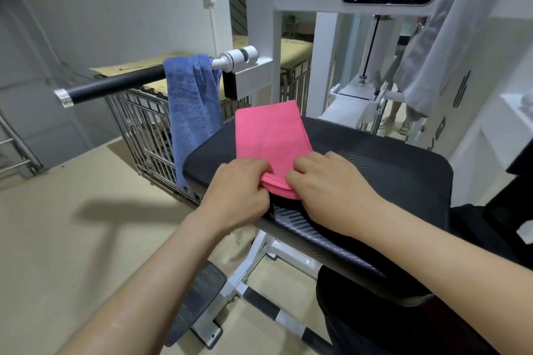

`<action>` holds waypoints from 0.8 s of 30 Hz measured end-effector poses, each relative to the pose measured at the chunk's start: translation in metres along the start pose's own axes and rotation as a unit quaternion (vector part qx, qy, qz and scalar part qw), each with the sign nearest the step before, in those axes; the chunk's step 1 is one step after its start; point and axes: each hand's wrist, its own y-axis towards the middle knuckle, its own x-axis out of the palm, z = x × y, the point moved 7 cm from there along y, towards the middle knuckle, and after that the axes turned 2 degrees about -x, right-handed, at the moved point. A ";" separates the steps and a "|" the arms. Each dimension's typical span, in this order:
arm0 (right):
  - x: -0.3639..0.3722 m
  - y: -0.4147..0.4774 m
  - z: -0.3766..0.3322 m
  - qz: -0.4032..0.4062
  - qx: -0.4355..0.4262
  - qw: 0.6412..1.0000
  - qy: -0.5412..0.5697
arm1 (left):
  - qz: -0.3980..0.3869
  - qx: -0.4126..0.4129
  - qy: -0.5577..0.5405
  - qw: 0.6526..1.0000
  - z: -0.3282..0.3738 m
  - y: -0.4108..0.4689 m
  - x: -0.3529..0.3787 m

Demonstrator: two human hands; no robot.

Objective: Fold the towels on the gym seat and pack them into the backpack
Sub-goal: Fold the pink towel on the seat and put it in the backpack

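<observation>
Black gym seat (375,158) filling frame centre; folded pink towel (271,135) lying on it, long axis running from the near edge up-frame. Left hand (239,187) and right hand (331,184) both pinching its near end.

pink towel (271,135): soft cloth | seat (375,164): matt ribbed black vinyl

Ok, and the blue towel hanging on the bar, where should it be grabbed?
At the bunched fold where the blue towel drapes over the black bar, coming from above. Its tails hang straight down, so lifting the fold should clear the bar; the left hand and right hand hold the pink towel.
</observation>
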 end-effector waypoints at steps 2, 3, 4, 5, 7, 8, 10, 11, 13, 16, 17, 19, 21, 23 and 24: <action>-0.015 -0.021 -0.010 -0.036 -0.028 0.996 0.077 | -0.070 -0.002 -0.015 0.997 0.011 -0.026 -0.001; -0.025 -0.029 -0.010 -0.081 -0.025 0.988 0.126 | -0.112 0.002 -0.020 0.994 0.017 -0.037 -0.002; -0.032 -0.036 -0.009 -0.141 -0.019 0.971 0.194 | -0.161 0.003 -0.039 0.986 0.022 -0.045 -0.002; -0.037 -0.040 -0.008 -0.190 -0.012 0.945 0.265 | -0.221 0.001 -0.074 0.973 0.025 -0.053 -0.001; -0.044 -0.042 -0.005 -0.230 -0.020 0.908 0.348 | -0.314 -0.009 -0.160 0.936 0.027 -0.064 -0.002; -0.044 -0.038 -0.002 -0.220 -0.021 0.897 0.382 | -0.320 -0.013 -0.195 0.927 0.024 -0.063 -0.006; -0.041 -0.026 0.008 -0.168 0.007 0.868 0.468 | -0.274 -0.031 -0.258 0.926 0.012 -0.054 -0.020; -0.038 -0.020 0.015 -0.140 0.032 0.845 0.515 | -0.248 -0.046 -0.296 0.921 0.005 -0.047 -0.026; -0.033 -0.007 0.030 -0.085 0.083 0.801 0.587 | -0.212 -0.074 -0.362 0.905 -0.008 -0.033 -0.036; -0.016 0.014 0.045 -0.055 0.159 0.764 0.623 | -0.186 -0.118 -0.394 0.892 -0.023 -0.010 -0.043; -0.009 0.022 0.049 -0.051 0.181 0.762 0.620 | -0.168 -0.133 -0.381 0.899 -0.028 -0.001 -0.044; 0.001 0.040 0.059 -0.034 0.217 0.790 0.573 | -0.125 -0.150 -0.313 0.930 -0.042 0.019 -0.043; 0.011 0.055 0.067 -0.029 0.234 0.852 0.466 | -0.090 -0.144 -0.226 0.959 -0.050 0.038 -0.038; 0.025 0.064 0.069 -0.044 0.247 0.901 0.353 | -0.064 -0.124 -0.150 0.979 -0.057 0.051 -0.027; 0.032 0.067 0.068 -0.047 0.253 0.915 0.311 | -0.053 -0.119 -0.115 0.985 -0.060 0.054 -0.022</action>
